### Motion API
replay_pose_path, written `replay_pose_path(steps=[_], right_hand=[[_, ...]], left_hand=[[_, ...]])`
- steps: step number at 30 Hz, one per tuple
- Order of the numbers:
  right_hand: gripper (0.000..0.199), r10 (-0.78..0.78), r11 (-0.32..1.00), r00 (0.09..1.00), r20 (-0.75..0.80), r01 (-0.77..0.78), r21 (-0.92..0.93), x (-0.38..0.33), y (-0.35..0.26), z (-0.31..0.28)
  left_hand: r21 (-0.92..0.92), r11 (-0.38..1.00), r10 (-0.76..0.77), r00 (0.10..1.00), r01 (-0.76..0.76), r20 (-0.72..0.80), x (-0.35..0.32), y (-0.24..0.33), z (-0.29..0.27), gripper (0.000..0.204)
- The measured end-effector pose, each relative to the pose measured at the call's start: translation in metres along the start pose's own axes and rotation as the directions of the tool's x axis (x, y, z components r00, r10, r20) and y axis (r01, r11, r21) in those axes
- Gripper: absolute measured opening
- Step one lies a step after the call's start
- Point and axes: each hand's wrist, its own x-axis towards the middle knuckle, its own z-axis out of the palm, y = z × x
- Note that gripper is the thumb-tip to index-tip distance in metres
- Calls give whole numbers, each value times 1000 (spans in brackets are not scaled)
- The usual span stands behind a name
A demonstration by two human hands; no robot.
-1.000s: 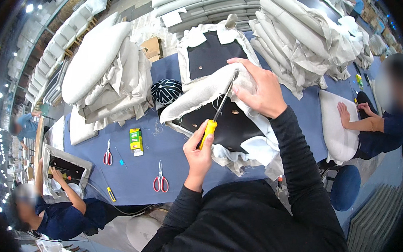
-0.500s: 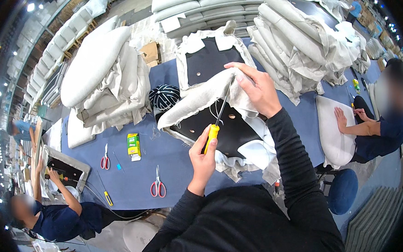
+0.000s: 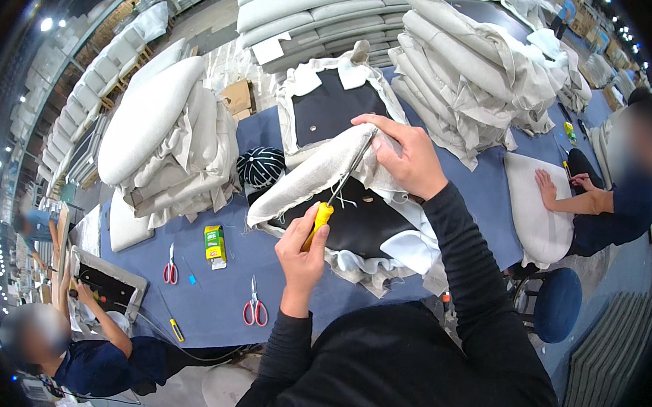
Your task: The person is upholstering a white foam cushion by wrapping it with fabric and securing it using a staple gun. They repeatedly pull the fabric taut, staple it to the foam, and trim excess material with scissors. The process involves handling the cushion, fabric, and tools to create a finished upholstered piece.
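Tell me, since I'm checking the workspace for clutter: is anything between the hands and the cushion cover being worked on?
Nothing visible. The left hand grips the yellow-handled tool, and the right hand presses directly on the beige fabric cushion cover. The red-handled scissors lie apart on the blue table.

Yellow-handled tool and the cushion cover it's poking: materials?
Yellow-handled tool: handle looks like glossy moulded plastic; the thin grey shaft glints, likely steel. Cushion cover: matte off-white woven fabric, creased, with frayed edges. Black panel beneath: dull, flat, probably non-woven cloth.
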Motion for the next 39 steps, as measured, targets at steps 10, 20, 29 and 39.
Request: replay_pose_path(steps=[10,20,29,39], right_hand=[[45,-43,999,998,-49,43,-7,-3,-2,11],[44,-37,999,997,-69,35,-32,-5,2,10],[41,-52,997,993,-103,46,-60,-12,1,5],[41,-62,997,993,-101,58,-42,-11,3,3]], left_hand=[[30,999,-37,999,37,-13,-17,6,-26,39],[-45,997,-59,996,56,-61,-21,7,-4,39],[-607,638,-395,878,474,271,-32,-13,8,43],[-594,668,-374,892,449,254,-43,-21,32,48]])
